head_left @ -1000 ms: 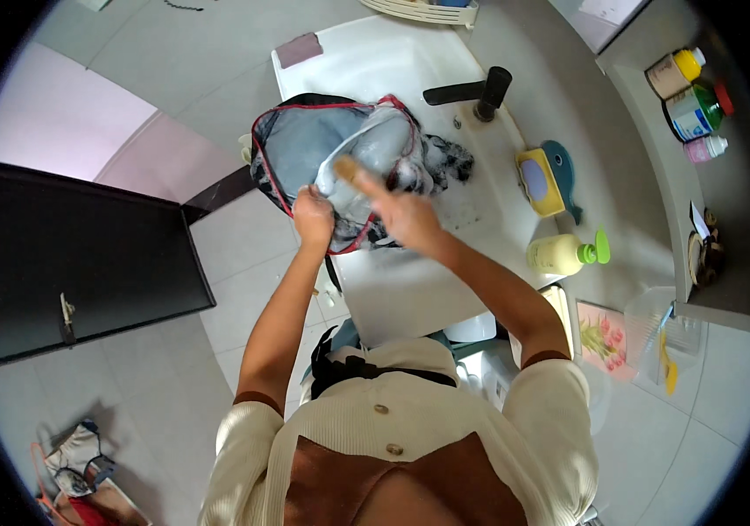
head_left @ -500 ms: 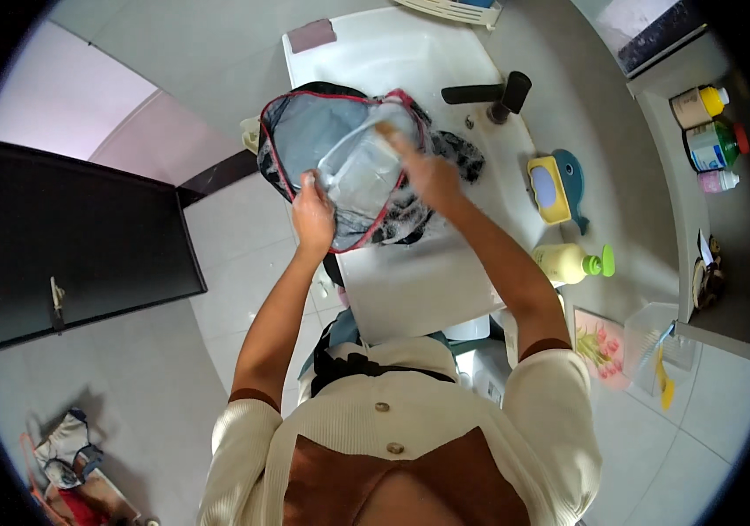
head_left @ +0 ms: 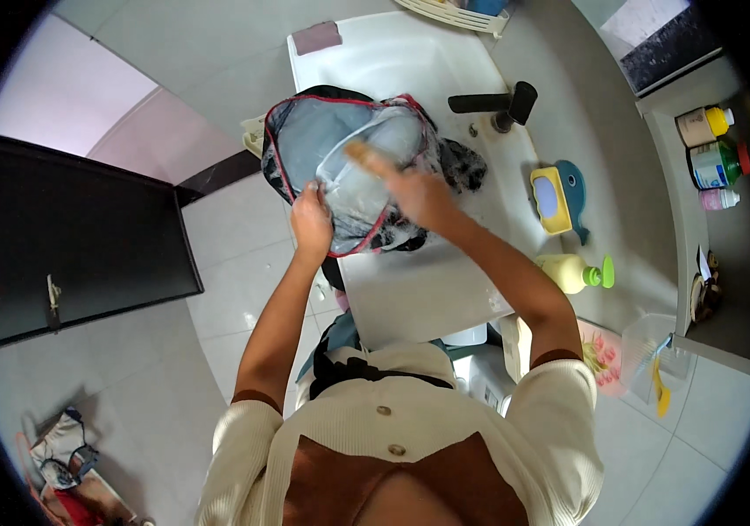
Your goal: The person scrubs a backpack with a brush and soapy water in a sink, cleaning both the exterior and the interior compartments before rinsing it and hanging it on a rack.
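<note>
A wet dark bag (head_left: 309, 131) with red edging lies open over the white sink (head_left: 423, 294), its grey lining facing up and streaked with suds. My left hand (head_left: 312, 221) is closed on the near left edge of the bag's opening. In my right hand (head_left: 425, 195) is a scrubbing brush (head_left: 359, 155) with a light-brown wooden body, held over the soapy lining. The brush's bristles are hidden. Foam covers the bag's black fabric to the right, near the dark faucet (head_left: 502, 105).
Right of the sink stand a whale-shaped soap dish (head_left: 572, 197) with soap and a pale yellow pump bottle (head_left: 568, 273). Several bottles sit on a wall shelf (head_left: 682, 245). A folded cloth (head_left: 316, 38) lies on the sink's far left corner. A black door (head_left: 86, 245) is at left.
My right hand and the brush have moved left and slightly nearer across the lining. My left hand keeps its hold on the bag's edge.
</note>
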Demonstrator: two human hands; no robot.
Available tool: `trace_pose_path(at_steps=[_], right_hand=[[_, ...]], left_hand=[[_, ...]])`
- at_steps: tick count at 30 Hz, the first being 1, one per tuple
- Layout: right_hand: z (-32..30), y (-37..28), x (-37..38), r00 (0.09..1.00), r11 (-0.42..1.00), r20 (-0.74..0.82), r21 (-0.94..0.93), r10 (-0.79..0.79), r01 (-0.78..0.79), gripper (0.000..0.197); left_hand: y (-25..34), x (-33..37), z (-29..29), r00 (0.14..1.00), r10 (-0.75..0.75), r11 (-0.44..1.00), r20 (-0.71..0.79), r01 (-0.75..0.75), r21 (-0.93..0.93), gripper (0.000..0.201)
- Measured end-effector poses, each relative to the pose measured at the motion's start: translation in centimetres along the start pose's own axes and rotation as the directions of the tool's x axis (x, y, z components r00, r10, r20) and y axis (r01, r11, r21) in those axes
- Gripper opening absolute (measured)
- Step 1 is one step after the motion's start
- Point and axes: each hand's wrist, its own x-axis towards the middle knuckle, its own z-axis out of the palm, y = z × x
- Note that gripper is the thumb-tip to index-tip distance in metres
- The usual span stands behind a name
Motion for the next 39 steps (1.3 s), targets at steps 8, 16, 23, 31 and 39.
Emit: trace_pose_path(at_steps=[8, 16, 23, 31, 39], right_hand=[[1.2, 3.9, 6.8, 0.96, 0.961, -0.097, -0.056, 0.264, -0.27, 0.053], [1.5, -4.8, 3.2, 0.971, 0.98, 0.162, -0.057, -0.177, 0.188, 0.057], [1.8, -1.2, 1.7, 0.99, 0.983, -0.058, 0.137, 0.127, -0.118, 0.06], [0.7, -4.9, -2.1, 0.982, 0.988, 0.127, 0.039, 0.142, -0.148, 0.064], [3.3, 0.9, -4.1, 0.786, 0.803, -0.163, 0.133, 0.596, -0.581, 0.076]], left_hand=[[0.8, -0.4, -0.5, 0.999, -0.011, 0.997, 0.04, 0.014, -0.071, 0.01], [-1.1, -1.8, 0.3, 0.996, -0.085, 0.994, 0.008, 0.085, -0.068, 0.007], [0.5, -0.1, -0.9, 0.998, -0.053, 0.997, -0.021, 0.054, 0.063, 0.01], [3.2, -2.5, -4.0, 0.868, 0.442, 0.89, 0.228, -0.455, 0.007, 0.03], [5.7, -2.4, -4.0, 0.757, 0.493, 0.793, 0.428, -0.594, 0.136, 0.03]])
